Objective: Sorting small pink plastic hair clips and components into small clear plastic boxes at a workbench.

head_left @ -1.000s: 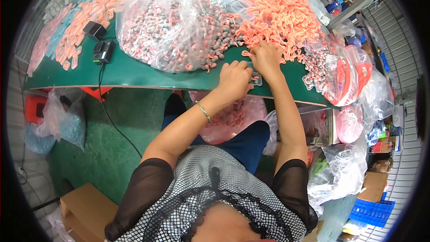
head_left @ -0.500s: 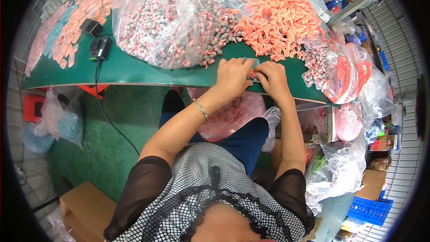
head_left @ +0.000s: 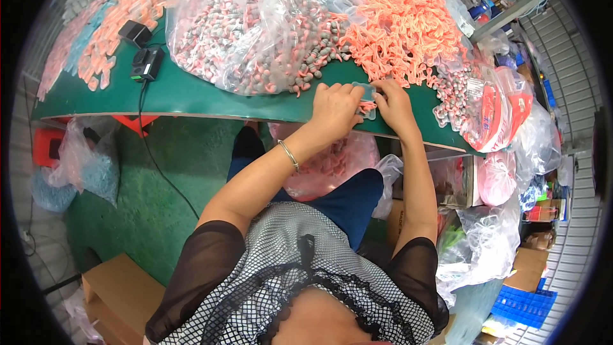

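Evidently, the left hand [head_left: 336, 107] holds a clear case [head_left: 368, 98]; whether the right hand [head_left: 394, 106] also grips is unclear.

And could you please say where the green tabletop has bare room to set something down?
The green tabletop is bare between the black cord and clear bag, and narrowly between the right hand and the grey and pink pieces at right. That bag and the orange pile crowd the back.
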Demonstrator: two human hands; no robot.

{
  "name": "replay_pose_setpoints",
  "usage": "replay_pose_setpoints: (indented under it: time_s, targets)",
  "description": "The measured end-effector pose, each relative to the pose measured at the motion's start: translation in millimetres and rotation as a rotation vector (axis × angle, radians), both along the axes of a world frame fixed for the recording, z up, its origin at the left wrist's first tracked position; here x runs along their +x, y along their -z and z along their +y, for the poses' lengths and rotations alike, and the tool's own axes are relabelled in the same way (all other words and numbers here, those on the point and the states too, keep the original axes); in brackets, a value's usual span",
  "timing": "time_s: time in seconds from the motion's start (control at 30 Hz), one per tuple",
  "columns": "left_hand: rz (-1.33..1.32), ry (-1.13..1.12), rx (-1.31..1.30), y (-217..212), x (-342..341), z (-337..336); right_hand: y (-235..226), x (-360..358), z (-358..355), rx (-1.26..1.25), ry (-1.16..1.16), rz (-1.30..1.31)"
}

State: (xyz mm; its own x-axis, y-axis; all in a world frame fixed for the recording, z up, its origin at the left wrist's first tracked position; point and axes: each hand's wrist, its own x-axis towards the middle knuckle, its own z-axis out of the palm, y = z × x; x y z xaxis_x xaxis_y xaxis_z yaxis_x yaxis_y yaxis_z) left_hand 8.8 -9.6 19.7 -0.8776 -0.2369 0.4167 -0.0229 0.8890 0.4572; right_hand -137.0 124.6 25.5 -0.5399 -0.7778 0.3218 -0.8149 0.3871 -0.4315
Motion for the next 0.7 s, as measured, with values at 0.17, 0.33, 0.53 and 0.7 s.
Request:
replay_pose_setpoints:
  time_s: [0.17,0.33,0.53,0.7]
  targets:
    - [0.022,-0.038,0.112,-4.0,0.2,2.2,-3.5,8.2,13.7,-0.163,-0.009,-0.291]
    - [0.076,-0.012,0.061,0.3,-1.1,-3.8,-1.6,24.6,26.3,-0.249,-0.158,-0.064]
    - [0.034,0.110,-0.108,3.5,-7.0,-15.7,0.1,38.5,26.7,-0.214,-0.185,0.046]
    - [0.152,0.140,-0.109,10.7,-8.9,-18.9,12.7,33.0,17.4,-0.236,-0.141,0.041]
